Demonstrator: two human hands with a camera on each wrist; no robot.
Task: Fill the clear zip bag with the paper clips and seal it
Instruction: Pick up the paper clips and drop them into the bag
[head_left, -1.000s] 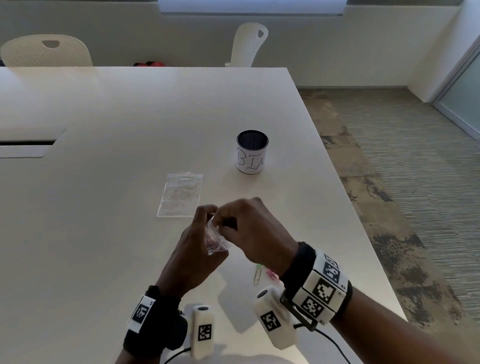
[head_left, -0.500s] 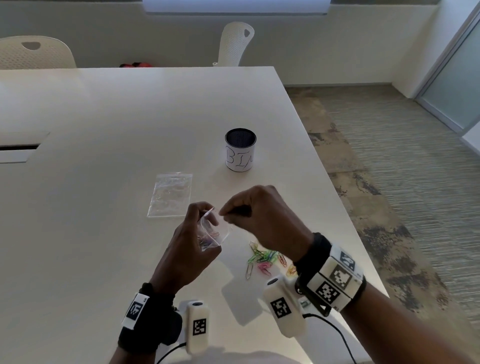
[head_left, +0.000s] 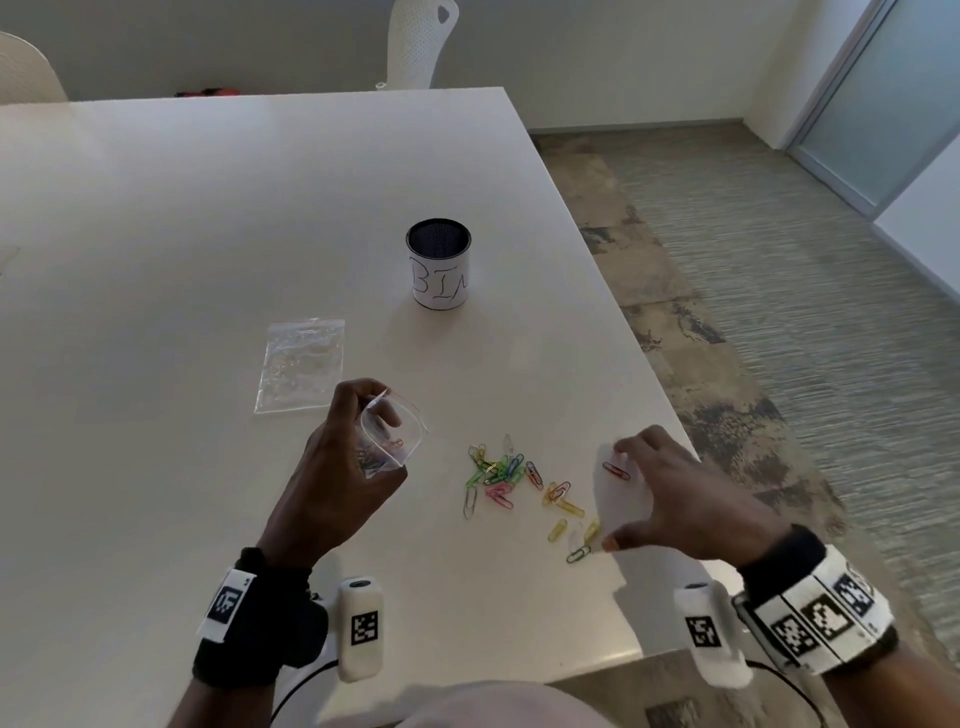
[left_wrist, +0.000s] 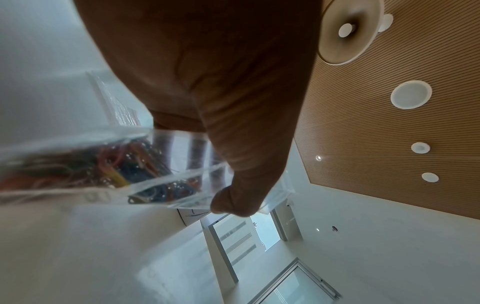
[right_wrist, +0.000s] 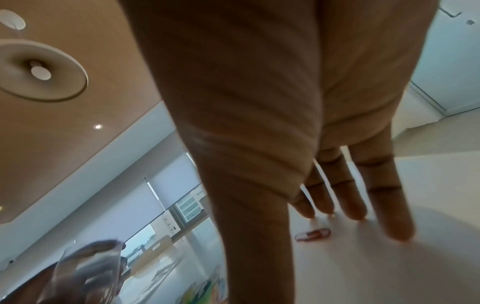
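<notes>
While my left hand (head_left: 337, 467) gripped the clear zip bag (head_left: 390, 431) mouth-up for filling, my right hand (head_left: 675, 493), fingers spread and empty, hovered over the red paper clip (head_left: 616, 470) at three o'clock of the pile of paper clips (head_left: 511, 475) on the worktop (head_left: 208, 234).

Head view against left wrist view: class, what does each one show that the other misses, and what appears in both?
Only the head view shows the right hand open over a red clip, the loose paper clips on the table, a spare bag and the cup. Only the left wrist view shows ceiling lights. Both show the left hand holding the open zip bag with clips inside.
</notes>
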